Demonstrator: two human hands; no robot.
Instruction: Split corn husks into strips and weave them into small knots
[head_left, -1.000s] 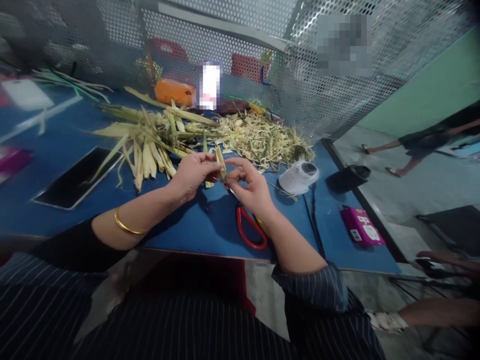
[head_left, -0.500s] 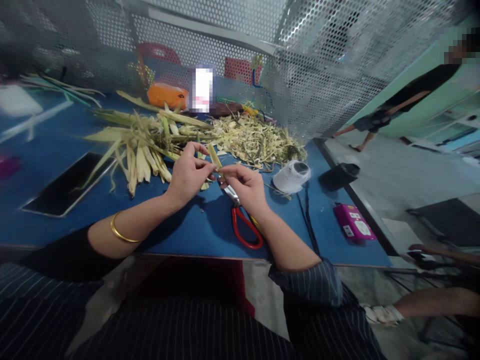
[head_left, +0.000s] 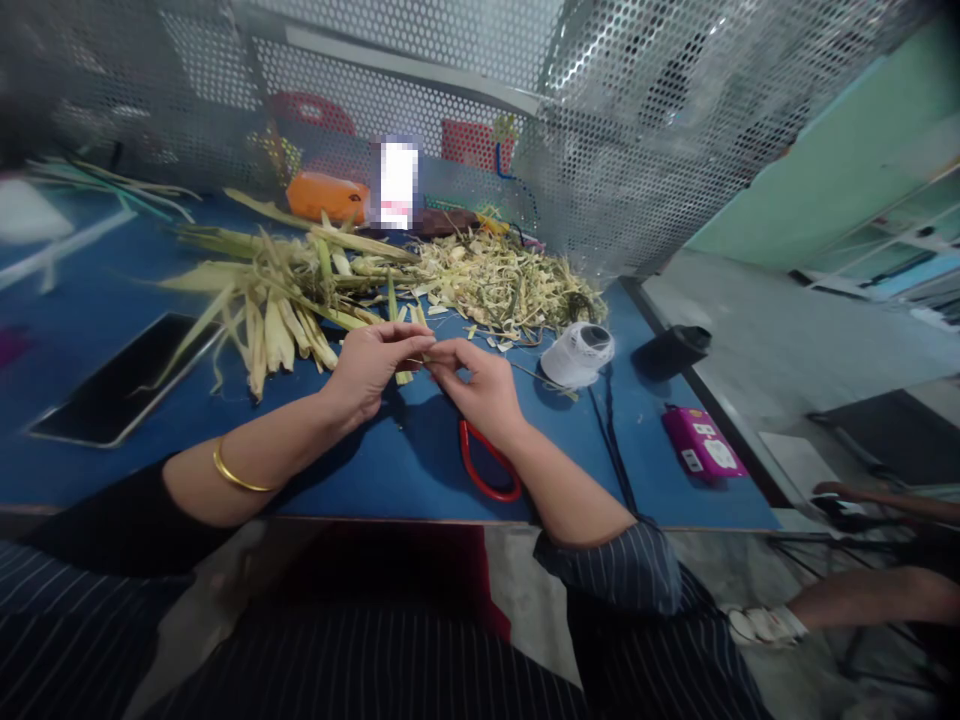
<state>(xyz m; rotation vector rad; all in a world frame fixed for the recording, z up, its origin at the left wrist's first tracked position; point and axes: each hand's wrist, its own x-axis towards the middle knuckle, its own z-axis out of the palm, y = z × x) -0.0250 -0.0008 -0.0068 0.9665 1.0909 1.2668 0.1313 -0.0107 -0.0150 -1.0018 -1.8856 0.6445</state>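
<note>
Pinching one thin leaf strip [head_left: 420,350] between left hand [head_left: 371,365] and right hand [head_left: 480,385], fingertips of both closed on it, low over bare blue table [head_left: 420,460]. Left of fingers: one tablet [head_left: 120,380], a leaf bundle [head_left: 277,300]; beneath the right palm, one pair of red-handled scissors [head_left: 487,475]; right of them, one thread spool [head_left: 577,355], table edge beyond.

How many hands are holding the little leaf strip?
2. The left hand pinches the leaf strip from the left, the right hand from the right, above the blue table and red-handled scissors.
</note>
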